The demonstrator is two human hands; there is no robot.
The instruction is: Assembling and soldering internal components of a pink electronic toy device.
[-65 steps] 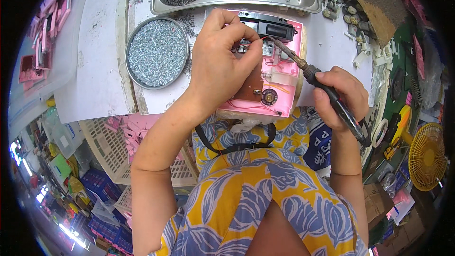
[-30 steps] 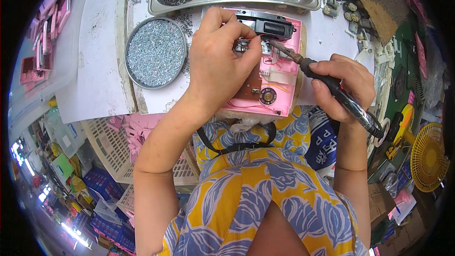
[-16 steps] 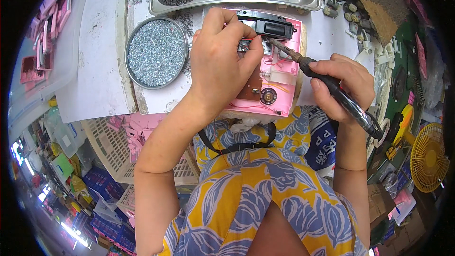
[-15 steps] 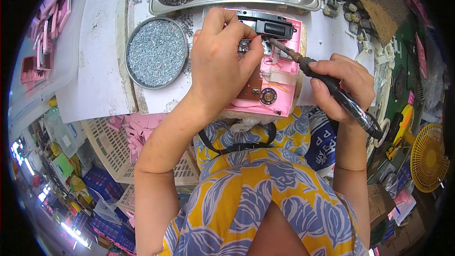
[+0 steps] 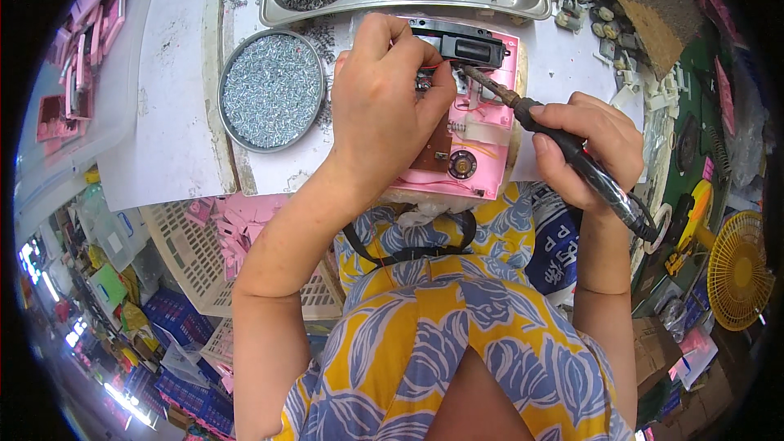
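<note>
A pink plastic housing (image 5: pixel 482 185) lies before me, fitted with a black module (image 5: pixel 475 50) at its far end, a brown circuit board (image 5: pixel 432 155) and a small round speaker (image 5: pixel 462 165). My right hand (image 5: pixel 594 147) is closed round the black handle of a soldering iron (image 5: pixel 576 149). The iron's tip reaches the area just below the black module. Over the housing's left side, my left hand (image 5: pixel 390 90) pinches a thin red wire (image 5: pixel 434 66) near that tip. Its fingers partly hide the wire and the parts beneath.
A round dish of small silver screws (image 5: pixel 271 90) stands to the left. Behind is a metal tray (image 5: pixel 400 10) with dark springs. Small pale parts (image 5: pixel 608 33) lie at the far right, near a yellow fan (image 5: pixel 739 271). A plastic basket (image 5: pixel 184 253) holds pink pieces.
Hardly anything differs. Both hands and the soldering iron stay in almost the same place, and the view has shifted very slightly.
</note>
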